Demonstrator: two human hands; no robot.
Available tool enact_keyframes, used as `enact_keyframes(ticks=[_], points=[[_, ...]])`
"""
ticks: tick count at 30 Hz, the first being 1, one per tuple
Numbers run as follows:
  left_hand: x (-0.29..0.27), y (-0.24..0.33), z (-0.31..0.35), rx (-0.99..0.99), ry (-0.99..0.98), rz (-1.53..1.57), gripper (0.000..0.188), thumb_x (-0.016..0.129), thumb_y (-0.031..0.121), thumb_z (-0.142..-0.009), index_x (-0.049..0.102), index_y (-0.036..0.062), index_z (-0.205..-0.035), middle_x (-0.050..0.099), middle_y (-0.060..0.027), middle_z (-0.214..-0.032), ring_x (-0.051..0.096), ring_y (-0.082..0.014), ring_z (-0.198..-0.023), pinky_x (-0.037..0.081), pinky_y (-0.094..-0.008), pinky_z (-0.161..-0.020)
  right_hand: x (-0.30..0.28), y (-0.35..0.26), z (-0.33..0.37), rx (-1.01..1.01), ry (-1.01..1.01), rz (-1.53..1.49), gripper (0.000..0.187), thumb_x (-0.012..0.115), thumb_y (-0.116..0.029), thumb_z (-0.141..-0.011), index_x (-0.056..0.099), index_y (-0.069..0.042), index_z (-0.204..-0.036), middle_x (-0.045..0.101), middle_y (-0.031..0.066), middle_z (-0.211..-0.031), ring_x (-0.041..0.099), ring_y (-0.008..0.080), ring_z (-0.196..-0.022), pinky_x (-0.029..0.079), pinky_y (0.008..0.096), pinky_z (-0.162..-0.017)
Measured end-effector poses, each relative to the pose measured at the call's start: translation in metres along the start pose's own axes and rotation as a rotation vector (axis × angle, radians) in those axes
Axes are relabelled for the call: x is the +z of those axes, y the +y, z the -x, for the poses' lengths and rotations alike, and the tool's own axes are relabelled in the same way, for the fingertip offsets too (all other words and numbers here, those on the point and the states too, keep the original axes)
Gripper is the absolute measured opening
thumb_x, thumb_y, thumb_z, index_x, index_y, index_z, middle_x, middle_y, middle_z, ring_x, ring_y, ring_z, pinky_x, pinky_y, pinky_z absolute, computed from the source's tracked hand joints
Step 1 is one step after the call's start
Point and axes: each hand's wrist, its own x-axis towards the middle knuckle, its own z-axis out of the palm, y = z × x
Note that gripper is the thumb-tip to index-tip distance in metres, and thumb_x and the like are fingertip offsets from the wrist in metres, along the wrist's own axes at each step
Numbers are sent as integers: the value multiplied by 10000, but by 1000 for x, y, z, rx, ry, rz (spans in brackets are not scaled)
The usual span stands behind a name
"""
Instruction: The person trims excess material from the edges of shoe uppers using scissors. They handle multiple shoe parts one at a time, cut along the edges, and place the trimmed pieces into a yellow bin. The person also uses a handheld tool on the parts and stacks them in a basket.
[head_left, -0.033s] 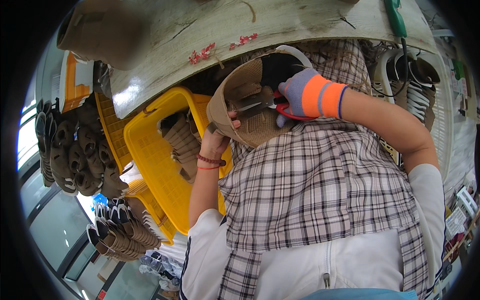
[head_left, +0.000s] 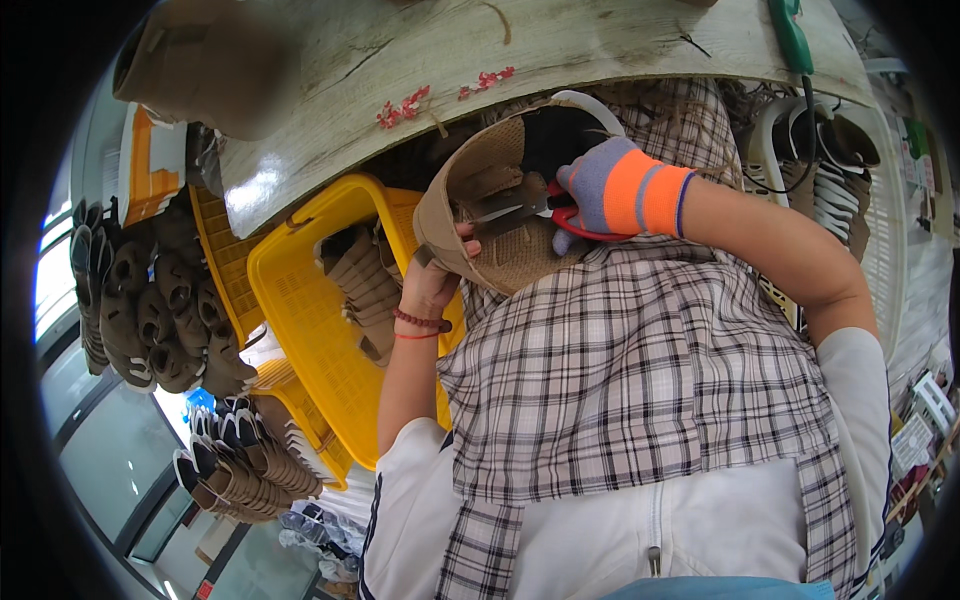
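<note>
Scissors [head_left: 508, 212] sit in right hand [head_left: 598, 195], fingers closed round handles [head_left: 605, 236]; left hand [head_left: 440, 277], fingers curled, clasps upper [head_left: 503, 264], presumably steadying it.

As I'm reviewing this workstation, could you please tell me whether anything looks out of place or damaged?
Two ragged red patches mar the pale worktop near its edge, and a brown strand lies there. Oddly mismatched: the right hand, holding scissors, is gloved; the left hand is bare.

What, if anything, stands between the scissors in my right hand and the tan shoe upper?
Nothing visible: the red-handled scissors, in the gloved right hand, have their blades inside the tan shoe upper. Fingertips of the left hand show near the blade tips.
</note>
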Motion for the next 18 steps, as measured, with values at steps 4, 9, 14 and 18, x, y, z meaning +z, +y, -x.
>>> enact_keyframes(ticks=[4, 9, 14, 18], points=[[-4, -1, -4, -34, -18, 18, 301, 722, -86, -704, 643, 28, -971, 627, -43, -960, 614, -159, -881, 537, -293, -778, -7, -3, 2, 20, -68, -3, 691, 583, -716, -686, 686, -51, -847, 668, 145, -757, 652, 320, -729, 514, 396, -654], [0, 3, -5, -35, -19, -19, 300, 724, -70, -714, 643, 21, -989, 629, -48, -962, 613, -154, -884, 534, -285, -773, -12, -1, 6, 52, -138, -15, 448, 557, -480, -799, 682, -56, -875, 665, 157, -760, 646, 336, -723, 506, 413, -649], [-9, 4, -12, 85, -159, -52, 331, 627, 40, -830, 577, -6, -1154, 633, -93, -1073, 599, -170, -947, 496, -279, -821, -21, 14, 12, 90, -303, -172, 439, 597, -471, -790, 687, -44, -839, 656, 174, -748, 639, 340, -725, 496, 411, -641], [20, 19, -32, 398, -234, -17, 330, 470, 151, -949, 479, 3, -1244, 584, -92, -1117, 576, -168, -973, 501, -294, -820, -7, 52, -8, -95, -447, -310, 510, 541, -505, -831, 672, -13, -811, 632, 125, -665, 619, 267, -626, 481, 361, -570]])
